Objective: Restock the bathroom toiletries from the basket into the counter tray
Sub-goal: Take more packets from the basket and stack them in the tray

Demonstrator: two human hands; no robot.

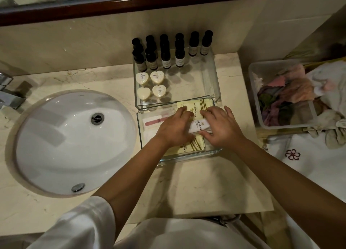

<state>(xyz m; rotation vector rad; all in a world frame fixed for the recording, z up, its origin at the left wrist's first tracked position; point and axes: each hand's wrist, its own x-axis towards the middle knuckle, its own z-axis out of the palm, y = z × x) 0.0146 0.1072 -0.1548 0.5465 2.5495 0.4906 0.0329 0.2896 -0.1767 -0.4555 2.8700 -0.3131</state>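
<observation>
Hands meet at centre frame: left hand (173, 128) and right hand (221, 128), side by side, each pinch an end of one white paper-wrapped packet (198, 126) inside the near clear glass tray (187, 159). At left sits one white oval sink (74, 142). The near tray also holds one pink nail file (155, 121) and two yellow printed sachets (194, 106). Above it, a second clear glass tray (211, 76) holds four white heart-shaped soaps (142, 78) and ten dark-capped bottles (166, 60), six behind, four in front. At right, one translucent plastic bin (265, 72) holds crumpled cloths (292, 91).
</observation>
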